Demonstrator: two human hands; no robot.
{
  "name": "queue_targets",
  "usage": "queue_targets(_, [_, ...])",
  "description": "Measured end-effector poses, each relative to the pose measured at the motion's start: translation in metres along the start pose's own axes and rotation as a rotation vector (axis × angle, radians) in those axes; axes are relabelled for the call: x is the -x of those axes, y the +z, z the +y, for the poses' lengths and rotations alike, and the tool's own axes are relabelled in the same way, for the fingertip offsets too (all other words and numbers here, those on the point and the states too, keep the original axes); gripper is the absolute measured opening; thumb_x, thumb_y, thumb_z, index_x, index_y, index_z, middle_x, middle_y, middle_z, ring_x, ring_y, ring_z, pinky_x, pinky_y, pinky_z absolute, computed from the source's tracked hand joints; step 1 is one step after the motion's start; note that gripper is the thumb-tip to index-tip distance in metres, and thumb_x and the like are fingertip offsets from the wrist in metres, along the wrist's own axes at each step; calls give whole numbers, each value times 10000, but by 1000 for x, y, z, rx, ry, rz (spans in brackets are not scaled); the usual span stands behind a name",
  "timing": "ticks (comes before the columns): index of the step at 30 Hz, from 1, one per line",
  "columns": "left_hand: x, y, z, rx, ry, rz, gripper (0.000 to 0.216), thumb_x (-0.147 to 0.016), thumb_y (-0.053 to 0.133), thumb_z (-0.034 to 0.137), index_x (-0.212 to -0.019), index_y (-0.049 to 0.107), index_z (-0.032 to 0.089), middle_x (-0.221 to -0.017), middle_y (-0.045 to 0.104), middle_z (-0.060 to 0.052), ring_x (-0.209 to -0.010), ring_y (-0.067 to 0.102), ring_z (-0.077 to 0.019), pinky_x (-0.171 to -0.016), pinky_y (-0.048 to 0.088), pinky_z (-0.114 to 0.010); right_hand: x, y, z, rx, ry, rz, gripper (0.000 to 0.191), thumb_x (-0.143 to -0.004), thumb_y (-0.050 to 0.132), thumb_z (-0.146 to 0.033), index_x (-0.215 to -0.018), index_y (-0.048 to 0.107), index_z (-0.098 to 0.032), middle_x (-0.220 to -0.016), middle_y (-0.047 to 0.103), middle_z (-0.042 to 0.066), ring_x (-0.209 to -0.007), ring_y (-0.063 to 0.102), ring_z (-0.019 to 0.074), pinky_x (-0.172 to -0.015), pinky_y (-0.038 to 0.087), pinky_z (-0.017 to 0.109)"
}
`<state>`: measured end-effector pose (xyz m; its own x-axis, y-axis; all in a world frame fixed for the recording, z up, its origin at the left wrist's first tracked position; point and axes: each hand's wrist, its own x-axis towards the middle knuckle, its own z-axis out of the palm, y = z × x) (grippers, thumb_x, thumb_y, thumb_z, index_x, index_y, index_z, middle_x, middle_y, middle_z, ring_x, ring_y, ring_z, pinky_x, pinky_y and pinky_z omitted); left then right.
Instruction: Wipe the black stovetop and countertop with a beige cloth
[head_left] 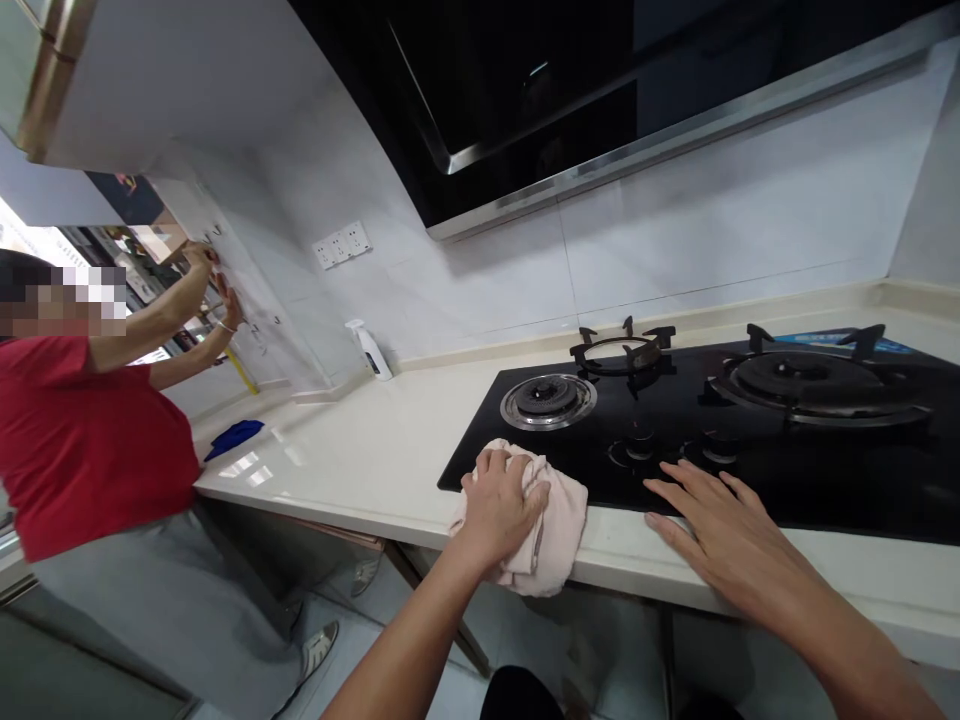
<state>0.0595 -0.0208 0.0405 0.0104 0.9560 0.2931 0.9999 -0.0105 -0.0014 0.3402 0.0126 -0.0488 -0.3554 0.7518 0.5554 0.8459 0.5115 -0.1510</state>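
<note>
My left hand (504, 505) presses a pale pink cloth (559, 520) at the front left corner of the black gas stove (480, 430). Its fingers are bent over the cloth, part of which hangs past the counter edge. My right hand (716, 530) has its fingers spread and holds nothing. It is over the stove's front edge, just below the two control knobs (637, 440); whether it touches the glass I cannot tell. Behind the cloth is the left burner (549, 398), with no grate around it. Its black pan support (626, 355) lies farther back on the stove.
A range hood (600, 190) hangs low above the stove. On the white counter (390, 440) stand a spray bottle (370, 350) and, farther left, a blue cloth (234, 438). A person in a red shirt (112, 440) reaches toward the wall hooks. The right burner (817, 380) keeps its grate.
</note>
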Motion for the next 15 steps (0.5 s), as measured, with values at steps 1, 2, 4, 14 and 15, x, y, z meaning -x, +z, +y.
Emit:
queue_targets(1, [-4,0,0,1,14,-13,351,-1004,476,490,-1268,613,303,-1333,584,-110,-1286,470,-333,-958,484,-530,1,0,0,6,-4,16,604,-1026,298,-591,-1329,692,-248,-1476,620,113,-1423,511,330,-1175,352,593])
queue_targets(2, [-9,0,-1,2,23,-24,348,-1012,457,491,-1259,611,299,-1327,582,-108,-1273,473,-330,-954,484,-529,1,0,1,9,-12,30,602,-1026,296,-587,-1320,696,-246,-1468,625,115,-1415,518,333,-1170,359,592])
queue_targets(4, [-17,-1,-2,1,29,-50,356,-1027,414,494,-1252,601,290,-1320,576,-108,-1250,476,-324,-945,485,-528,3,0,2,6,-35,52,593,-1027,303,-573,-1314,698,-236,-1461,629,123,-1409,522,344,-1169,357,595])
queue_targets(14, [-63,4,-6,-41,36,-134,387,-1050,352,502,-1279,565,274,-1344,570,-114,-1251,478,-315,-981,483,-548,5,-1,2,3,-58,48,587,-1035,317,-554,-1340,683,-210,-1465,622,139,-1427,496,361,-1179,341,616])
queue_targets(15, [-69,6,-6,-40,29,-132,393,-1049,355,502,-1289,564,272,-1353,570,-118,-1259,476,-320,-987,481,-560,4,-1,1,8,-55,44,586,-1035,314,-553,-1337,686,-214,-1462,626,135,-1426,499,358,-1176,347,614])
